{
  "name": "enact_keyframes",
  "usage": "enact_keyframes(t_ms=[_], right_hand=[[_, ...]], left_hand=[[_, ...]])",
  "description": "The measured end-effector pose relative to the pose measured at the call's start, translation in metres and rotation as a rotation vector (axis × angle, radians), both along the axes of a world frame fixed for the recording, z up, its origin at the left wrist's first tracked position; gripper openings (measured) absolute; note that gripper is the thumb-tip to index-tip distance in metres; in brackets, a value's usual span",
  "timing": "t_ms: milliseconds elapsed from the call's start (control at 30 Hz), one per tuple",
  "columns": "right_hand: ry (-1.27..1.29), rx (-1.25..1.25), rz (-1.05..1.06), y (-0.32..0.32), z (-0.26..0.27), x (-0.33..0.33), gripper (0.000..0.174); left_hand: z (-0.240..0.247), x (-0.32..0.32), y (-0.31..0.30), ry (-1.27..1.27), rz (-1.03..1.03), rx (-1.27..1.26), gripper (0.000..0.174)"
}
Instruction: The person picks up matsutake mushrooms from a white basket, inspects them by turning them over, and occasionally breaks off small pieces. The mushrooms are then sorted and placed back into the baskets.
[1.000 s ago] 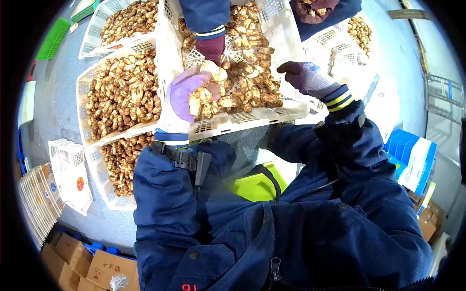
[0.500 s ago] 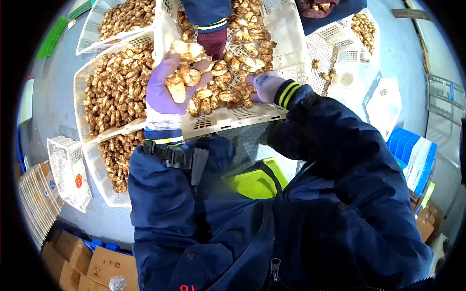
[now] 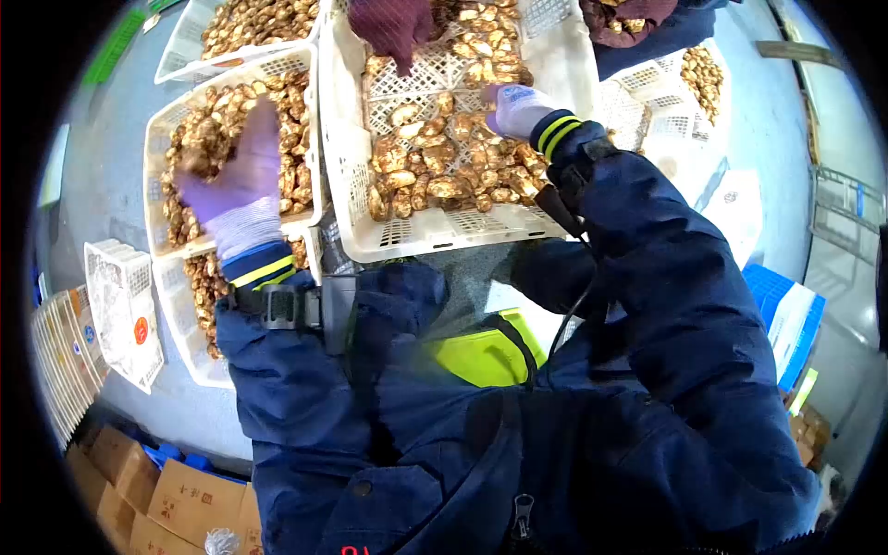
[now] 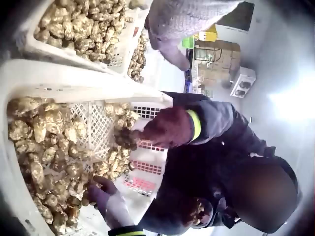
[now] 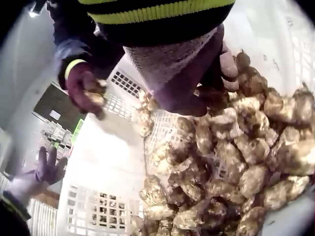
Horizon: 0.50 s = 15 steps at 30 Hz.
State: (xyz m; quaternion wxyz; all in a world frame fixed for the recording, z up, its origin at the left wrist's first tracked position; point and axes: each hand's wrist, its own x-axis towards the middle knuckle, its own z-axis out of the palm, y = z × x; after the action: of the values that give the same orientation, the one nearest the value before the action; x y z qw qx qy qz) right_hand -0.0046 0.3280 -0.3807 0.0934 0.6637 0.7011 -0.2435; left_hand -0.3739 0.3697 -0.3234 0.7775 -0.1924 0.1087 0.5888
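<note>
My left hand (image 3: 236,176), in a purple-and-white glove, is over the left crate (image 3: 153,199) of brown, knobbly tubers (image 3: 287,166). Its fingers are spread, as the right wrist view also shows; a blurred clump of tubers (image 3: 205,148) appears between thumb and fingers in the head view. My right hand (image 3: 520,109), gloved alike, reaches into the middle crate (image 3: 347,166), its fingers curled down round a tuber (image 5: 212,96) at the right side of the pile. Part of that tuber is hidden by the glove.
Across the middle crate, another person's maroon-gloved hand (image 4: 170,127) reaches in. A further crate of tubers (image 3: 259,28) stands behind the left one, and white baskets (image 3: 638,120) stand at the right. A lime-green container (image 3: 486,359) lies below the middle crate.
My left hand has gone from the middle crate, holding several tubers, to over the left crate and spread its fingers. My right hand has moved into the pile. The other person's hand has drawn back.
</note>
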Motion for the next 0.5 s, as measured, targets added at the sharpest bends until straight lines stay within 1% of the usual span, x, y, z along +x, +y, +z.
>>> enact_keyframes(t_ms=[33,67,100,167,233,267,300,367,400,433,500], right_hand=[[-0.106,-0.074,0.061,0.007,-0.016,-0.007,0.04],[-0.205,-0.136,0.071,0.007,-0.034,-0.016,0.038],[-0.247,-0.165,-0.044,0.007,-0.03,-0.028,0.036],[-0.21,-0.189,0.035,0.017,-0.025,-0.024,0.033],[-0.134,-0.093,0.047,0.021,-0.025,-0.003,0.031],[0.062,-0.157,-0.102,0.022,-0.022,0.011,0.033],[0.258,-0.219,-0.25,0.026,-0.006,0.016,0.036],[0.399,-0.198,-0.199,0.024,0.045,-0.006,0.045],[0.637,-0.205,-0.188,0.015,0.071,-0.023,0.045],[0.877,-0.209,-0.164,0.012,0.09,-0.038,0.046],[0.963,-0.165,-0.291,0.021,0.102,-0.052,0.047]], left_hand=[[-0.005,0.013,-0.008,0.095,-0.126,0.063,0.085],[-0.008,0.026,-0.012,0.251,-0.196,0.103,0.079],[-0.004,0.047,-0.017,0.404,-0.27,0.144,0.073],[0.003,0.078,-0.024,0.496,-0.539,0.3,0.061],[0.007,0.095,-0.036,0.735,-0.687,0.371,0.056],[0.001,0.096,-0.037,0.784,-0.756,0.373,0.056],[0.0,0.096,-0.04,0.84,-0.733,0.346,0.056],[-0.002,0.102,-0.05,0.945,-0.711,0.295,0.057],[-0.011,0.102,-0.052,0.874,-0.706,0.366,0.061],[-0.009,0.104,-0.051,0.786,-0.682,0.368,0.059],[-0.004,0.11,-0.049,0.611,-0.622,0.366,0.057]])
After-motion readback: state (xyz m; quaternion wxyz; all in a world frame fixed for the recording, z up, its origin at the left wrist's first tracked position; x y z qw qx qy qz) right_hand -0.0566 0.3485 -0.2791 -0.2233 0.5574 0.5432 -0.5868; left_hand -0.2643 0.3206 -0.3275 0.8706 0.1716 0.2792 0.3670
